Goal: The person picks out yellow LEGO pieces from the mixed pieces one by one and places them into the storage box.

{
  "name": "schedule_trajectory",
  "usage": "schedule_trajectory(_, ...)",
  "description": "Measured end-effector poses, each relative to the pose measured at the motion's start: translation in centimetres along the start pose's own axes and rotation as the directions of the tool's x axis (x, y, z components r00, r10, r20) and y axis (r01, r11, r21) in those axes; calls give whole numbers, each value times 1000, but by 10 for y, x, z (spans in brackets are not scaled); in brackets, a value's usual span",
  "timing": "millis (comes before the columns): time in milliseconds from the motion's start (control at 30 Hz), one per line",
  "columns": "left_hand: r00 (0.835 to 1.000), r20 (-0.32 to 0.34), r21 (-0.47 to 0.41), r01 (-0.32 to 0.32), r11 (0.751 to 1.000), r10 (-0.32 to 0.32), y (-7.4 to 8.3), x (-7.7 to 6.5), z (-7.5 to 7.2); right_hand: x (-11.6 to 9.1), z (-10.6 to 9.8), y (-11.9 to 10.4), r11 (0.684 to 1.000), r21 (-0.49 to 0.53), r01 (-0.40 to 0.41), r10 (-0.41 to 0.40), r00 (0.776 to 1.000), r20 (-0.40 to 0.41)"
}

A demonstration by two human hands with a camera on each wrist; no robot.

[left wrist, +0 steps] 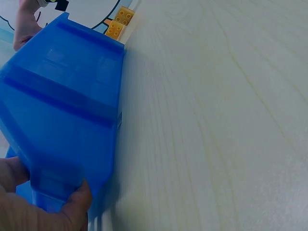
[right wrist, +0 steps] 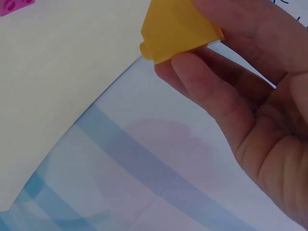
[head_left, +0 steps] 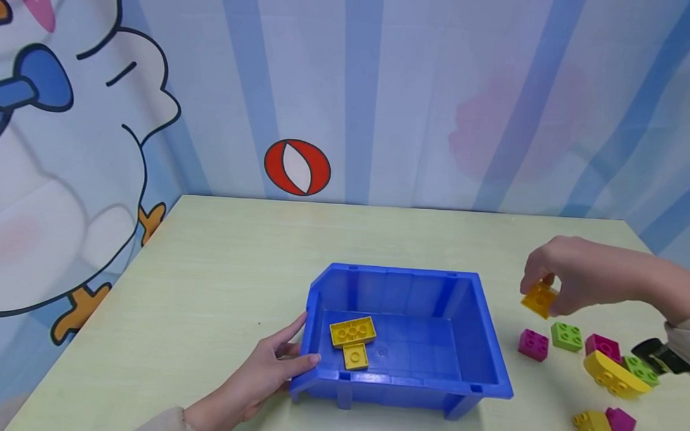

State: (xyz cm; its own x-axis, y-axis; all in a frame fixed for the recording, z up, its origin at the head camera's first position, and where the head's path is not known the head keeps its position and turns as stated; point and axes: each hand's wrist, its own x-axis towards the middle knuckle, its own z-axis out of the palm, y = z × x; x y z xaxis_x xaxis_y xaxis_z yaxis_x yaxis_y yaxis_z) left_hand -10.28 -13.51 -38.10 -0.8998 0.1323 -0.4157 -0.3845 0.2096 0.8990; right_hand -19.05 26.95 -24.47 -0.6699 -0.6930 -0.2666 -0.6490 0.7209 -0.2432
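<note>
My left hand (head_left: 256, 372) grips the left end of a blue plastic bin (head_left: 404, 391), thumb over the rim; the left wrist view shows the thumb and a finger pinching its wall (left wrist: 62, 101). Two yellow toy bricks lie inside the bin at its left: a longer one (head_left: 353, 332) and a smaller one (head_left: 354, 356). Right of the bin, my right hand (head_left: 585, 274) pinches a yellow brick (head_left: 538, 300) above the table. In the right wrist view that brick (right wrist: 178, 31) shows a slanted side and one stud, between thumb and fingers.
On the table at right are a magenta brick (head_left: 533, 345), a green brick (head_left: 567, 336), another magenta brick (head_left: 603, 347), a curved yellow brick (head_left: 614, 377) and a green one (head_left: 641, 370). Nearer lie a yellow brick (head_left: 594, 430) and a magenta piece (head_left: 621, 426). A printed backdrop (head_left: 394, 103) stands behind.
</note>
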Motion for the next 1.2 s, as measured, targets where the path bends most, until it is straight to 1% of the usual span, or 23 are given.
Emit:
schedule_trajectory(167,1000,-1,5,4,1000,-4,0,1,0,7,-7,-11,1000,-21,-14,14,1000,4)
schedule_trajectory(400,1000,-8,13,12,1000,-12,0,1,0,20,-16,-29,996,-77,46,-45,999,15)
schedule_trajectory(633,1000,-16,18,21,1000,-21,-1,2,1,37,-22,-49,992,-70,101,-99,994,37)
schedule_trajectory(767,1000,-12,15,15,1000,-15,-2,2,1,45,-25,-60,989,-88,117,-113,993,44)
schedule_trajectory(967,1000,-16,20,12,1000,-12,-2,2,1,57,-26,-73,982,-105,156,-151,987,55)
schedule_trajectory(1200,1000,-17,21,11,1000,-11,-1,2,0,67,-24,-81,973,-124,193,-186,980,68)
